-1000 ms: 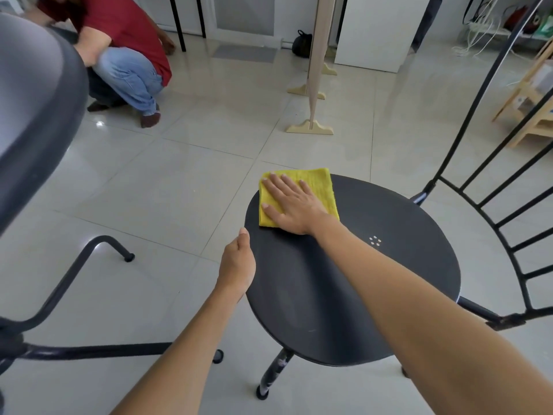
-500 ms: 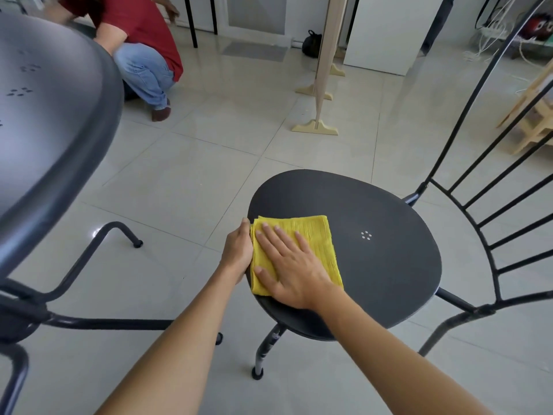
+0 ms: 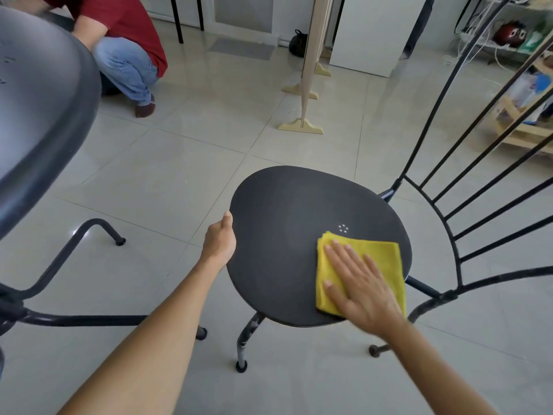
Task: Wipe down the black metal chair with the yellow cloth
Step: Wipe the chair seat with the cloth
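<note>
The black metal chair [image 3: 287,223] stands in the middle of the view, its round seat facing me and its barred backrest rising to the right. A folded yellow cloth [image 3: 380,259] lies flat on the near right part of the seat, below the small ring of holes. My right hand [image 3: 359,286] presses down on the cloth with fingers spread flat. My left hand [image 3: 220,241] grips the seat's left rim, thumb on top.
A second black chair seat [image 3: 45,115] looms at the left, its legs on the floor below. A person in a red shirt [image 3: 125,46] crouches at the back left. A wooden stand [image 3: 302,124] and a wooden rack [image 3: 526,115] stand behind.
My right hand has slid the cloth from the seat's far left, down the left edge, to the near right side. My left hand stays on the left rim.
</note>
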